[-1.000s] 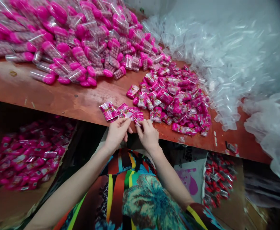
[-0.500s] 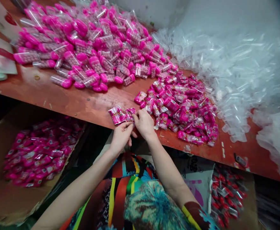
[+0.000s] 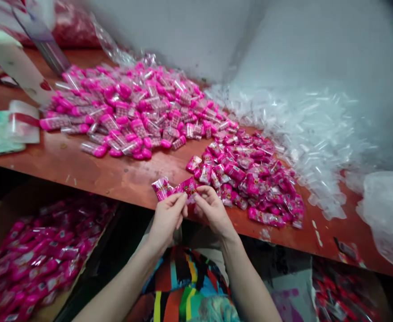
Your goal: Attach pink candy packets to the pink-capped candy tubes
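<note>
Head view: pinches a pink wrapper [image 3: 187, 185] in left hand [image 3: 167, 217] and right hand [image 3: 215, 213], long side crosswise just beyond the fingertips.

A shiny pink printed packet [image 3: 187, 185] lies nearly flat, pinched between both hands [image 3: 190, 208].

Garment [image 3: 173, 282] was bright and multicoloured: bands and stripes in yellow, black, rust-orange, green and blue, some edges jagged. Mottled teal patch [image 3: 218, 308] sat low on the front. Left hand [image 3: 167, 219] and right hand [image 3: 214, 211] were bare, forearms [image 3: 246, 273] too.
</note>
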A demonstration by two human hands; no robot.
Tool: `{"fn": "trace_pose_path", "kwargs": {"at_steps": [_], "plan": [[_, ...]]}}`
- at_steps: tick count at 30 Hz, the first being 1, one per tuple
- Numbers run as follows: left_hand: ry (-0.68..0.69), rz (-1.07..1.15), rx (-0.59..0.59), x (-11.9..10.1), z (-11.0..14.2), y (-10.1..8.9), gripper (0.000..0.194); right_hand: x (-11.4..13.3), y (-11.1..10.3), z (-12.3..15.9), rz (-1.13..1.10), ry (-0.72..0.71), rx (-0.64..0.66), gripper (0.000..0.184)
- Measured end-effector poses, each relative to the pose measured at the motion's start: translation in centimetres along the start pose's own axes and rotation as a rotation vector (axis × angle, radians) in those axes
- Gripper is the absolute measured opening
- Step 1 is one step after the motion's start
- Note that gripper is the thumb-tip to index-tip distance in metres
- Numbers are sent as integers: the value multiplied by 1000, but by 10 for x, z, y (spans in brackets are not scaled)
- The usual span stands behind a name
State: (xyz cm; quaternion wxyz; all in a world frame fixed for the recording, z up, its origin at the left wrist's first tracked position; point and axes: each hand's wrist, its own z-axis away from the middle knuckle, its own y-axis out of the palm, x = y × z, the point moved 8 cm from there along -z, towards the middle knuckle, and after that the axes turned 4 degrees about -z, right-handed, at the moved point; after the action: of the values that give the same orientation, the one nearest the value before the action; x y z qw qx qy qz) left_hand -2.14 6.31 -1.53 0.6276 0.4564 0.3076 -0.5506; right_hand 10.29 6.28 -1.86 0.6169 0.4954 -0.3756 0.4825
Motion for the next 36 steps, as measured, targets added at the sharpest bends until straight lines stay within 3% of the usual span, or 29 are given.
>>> {"fn": "trace_pose_path", "kwargs": {"at_steps": [6,11,16,19,22,25,28,29,32,34,36], "plan": [[38,0,-11,-13,-6,-1,34,11,3,-12,-171,-32,-40,37],[18,63,-40,-17,-13,-7,32,18,12,-21,-39,-106,-41,34],[55,165,-91,-17,-29,-20,37,22,35,-36,128,-233,-40,16],[92,191,-156,-25,-40,-32,38,24,51,-50,215,-278,-56,18],[84,197,-175,-36,-51,-45,37,27,68,-66,261,-321,-19,23],[36,209,-121,-43,-60,-58,32,32,83,-85,343,-357,85,24],[33,269,-140,-49,-65,-75,27,33,85,-118,488,-289,169,30],[42,297,-171,-51,-66,-81,27,35,78,-133,562,-256,122,33],[38,389,-240,-51,-65,-93,31,51,45,-172,926,-202,-269,39],[9,438,-251,-47,-65,-96,32,54,38,-191,1027,-161,-355,45],[-29,478,-256,-41,-65,-97,29,50,40,-203,1070,-121,-355,47]]}}
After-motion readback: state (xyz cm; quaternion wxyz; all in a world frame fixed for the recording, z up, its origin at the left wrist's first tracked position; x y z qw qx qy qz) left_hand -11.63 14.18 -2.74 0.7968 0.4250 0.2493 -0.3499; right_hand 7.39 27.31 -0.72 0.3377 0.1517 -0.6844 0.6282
